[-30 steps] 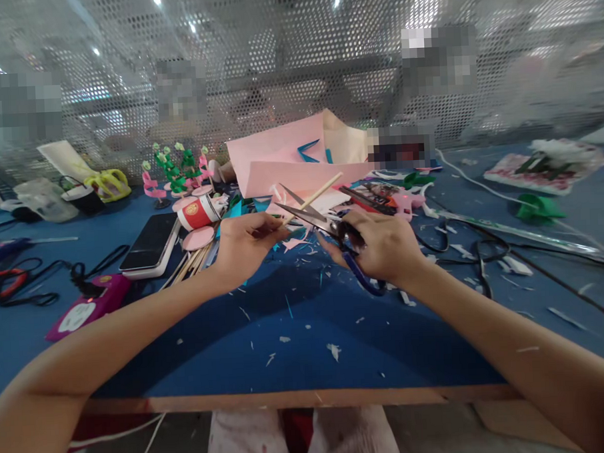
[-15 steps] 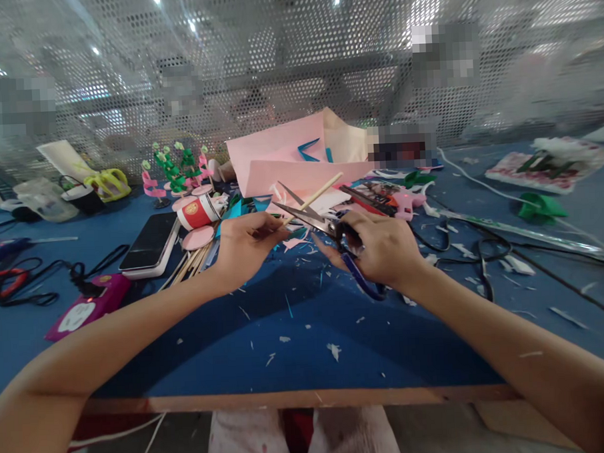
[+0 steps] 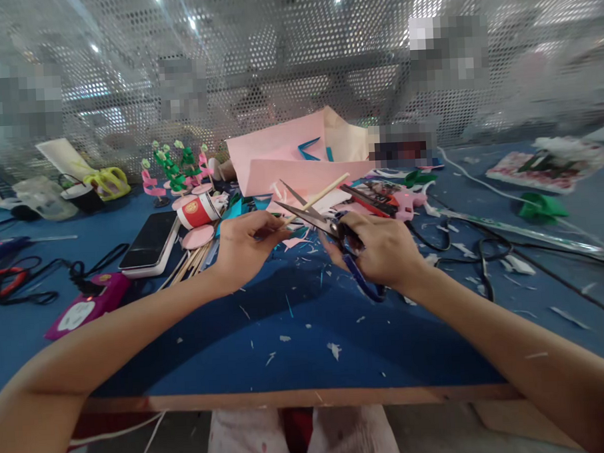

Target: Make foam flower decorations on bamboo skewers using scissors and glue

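Note:
Between thumb and fingers, my left hand (image 3: 247, 245) pinches a thin pale wooden stick (image 3: 328, 190) that slants up to the right. My right hand (image 3: 383, 246) is closed around the dark blue handles of a pair of scissors (image 3: 322, 222). The scissor blades are spread apart and cross the stick close to my left fingertips. Pink paper scraps (image 3: 296, 240) and other cuttings lie under and behind the blades. Left of my left hand are a red and white paper cup (image 3: 197, 212) on its side, a pink disc (image 3: 198, 237) and several loose sticks (image 3: 187, 267).
Folded pink paper (image 3: 279, 151) stands at the back against a perforated metal screen (image 3: 295, 60). A phone (image 3: 150, 241), a purple device (image 3: 88, 306) and small paper plants (image 3: 172, 169) are on the left. A pink glue gun (image 3: 408, 202), black cables (image 3: 484, 265) and white scraps lie to the right.
Both hands stay almost in place, holding the stick and the scissors. The stick's far end has shifted very slightly to the right; the blades remain apart around it.

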Action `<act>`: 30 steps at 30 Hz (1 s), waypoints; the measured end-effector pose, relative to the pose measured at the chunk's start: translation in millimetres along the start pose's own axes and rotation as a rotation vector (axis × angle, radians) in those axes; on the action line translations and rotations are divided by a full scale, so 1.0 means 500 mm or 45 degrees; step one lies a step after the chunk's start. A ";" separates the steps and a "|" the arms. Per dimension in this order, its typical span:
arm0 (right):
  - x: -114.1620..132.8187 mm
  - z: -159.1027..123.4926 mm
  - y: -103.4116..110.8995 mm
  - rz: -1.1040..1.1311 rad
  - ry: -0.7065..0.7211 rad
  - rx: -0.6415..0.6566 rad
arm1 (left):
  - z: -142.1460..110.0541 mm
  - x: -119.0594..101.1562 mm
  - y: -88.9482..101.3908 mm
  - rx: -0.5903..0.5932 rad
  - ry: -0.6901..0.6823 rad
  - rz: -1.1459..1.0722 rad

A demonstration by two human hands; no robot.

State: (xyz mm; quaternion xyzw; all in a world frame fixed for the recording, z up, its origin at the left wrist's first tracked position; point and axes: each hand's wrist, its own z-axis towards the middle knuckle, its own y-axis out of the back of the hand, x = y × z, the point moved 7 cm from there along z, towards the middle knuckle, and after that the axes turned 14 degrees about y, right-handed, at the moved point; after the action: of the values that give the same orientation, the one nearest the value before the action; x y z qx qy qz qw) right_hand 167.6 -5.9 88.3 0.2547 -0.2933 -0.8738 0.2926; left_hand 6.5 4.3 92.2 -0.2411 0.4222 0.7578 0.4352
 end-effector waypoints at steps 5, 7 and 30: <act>-0.006 0.002 -0.004 -0.010 -0.009 0.005 | 0.001 -0.007 0.002 -0.026 -0.053 0.131; -0.006 0.002 -0.003 -0.010 0.004 -0.009 | 0.001 -0.006 0.001 -0.007 -0.050 0.136; -0.027 -0.007 -0.014 -0.024 -0.077 0.051 | -0.001 -0.007 -0.041 0.412 0.078 0.027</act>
State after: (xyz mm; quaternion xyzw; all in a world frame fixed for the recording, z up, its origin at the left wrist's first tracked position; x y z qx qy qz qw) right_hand 176.6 6.1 85.0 0.2367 -0.3172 -0.8776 0.2703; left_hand 26.0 8.0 85.6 -0.1862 0.5543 0.6768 0.4473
